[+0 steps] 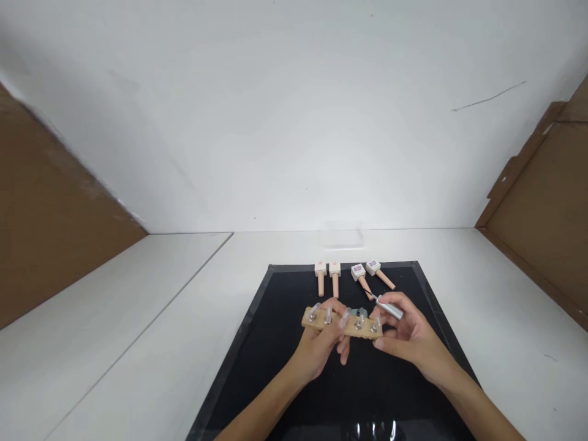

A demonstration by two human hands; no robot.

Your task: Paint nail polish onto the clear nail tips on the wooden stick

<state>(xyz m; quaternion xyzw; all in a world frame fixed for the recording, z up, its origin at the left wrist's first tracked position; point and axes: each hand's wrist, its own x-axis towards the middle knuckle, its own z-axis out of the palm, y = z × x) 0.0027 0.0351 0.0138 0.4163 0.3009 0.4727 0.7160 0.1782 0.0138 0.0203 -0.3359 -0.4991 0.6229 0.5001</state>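
My left hand point(315, 355) is closed around a pale wooden nail-tip stand point(366, 334), held above the black mat. Several clear nail tips stand along its top on small round silver mounts. The left thumb presses near the middle, by one tilted nail tip point(344, 318). In my right hand point(416, 337) a slim silver-handled brush point(390, 309) is gripped, its thin end pointing up and left. The right thumb also touches the stand's right end. Behind the stand shows a small grey-green thing point(353, 312), partly hidden, whose kind I cannot make out.
Two nail polish bottles point(335, 270) with peach caps lie at the back of the black mat point(285, 294). Right of them lie two more bottles point(358, 272) with purple labels. A clear plastic tray point(342, 239) sits behind. Brown cardboard panels point(551, 202) flank the white table.
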